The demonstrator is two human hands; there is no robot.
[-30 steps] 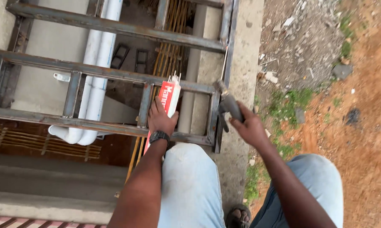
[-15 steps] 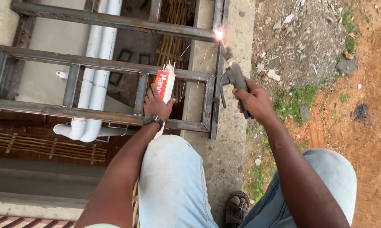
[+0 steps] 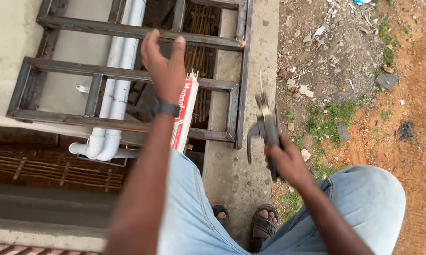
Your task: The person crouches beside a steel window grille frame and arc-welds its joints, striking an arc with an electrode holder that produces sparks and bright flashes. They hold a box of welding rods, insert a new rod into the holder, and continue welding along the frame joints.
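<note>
My left hand is lifted over a rusty steel frame, fingers spread and holding nothing; a dark watch sits on the wrist. Just behind that wrist a red and white box of welding rods leans on the frame against my knee. My right hand grips a grey electrode holder with a thin rod sticking up from it, held off the frame's right side. A small spot glows on the frame's far right corner.
White plastic pipes run down under the frame along a wall. A concrete ledge borders the frame; beyond it lie rubble, grass and red soil. My sandalled feet stand below, on the concrete.
My left hand has let go of the rod box and risen open above the frame. My right hand drew the electrode holder back from the welded corner, where sparks have faded to a glow.
</note>
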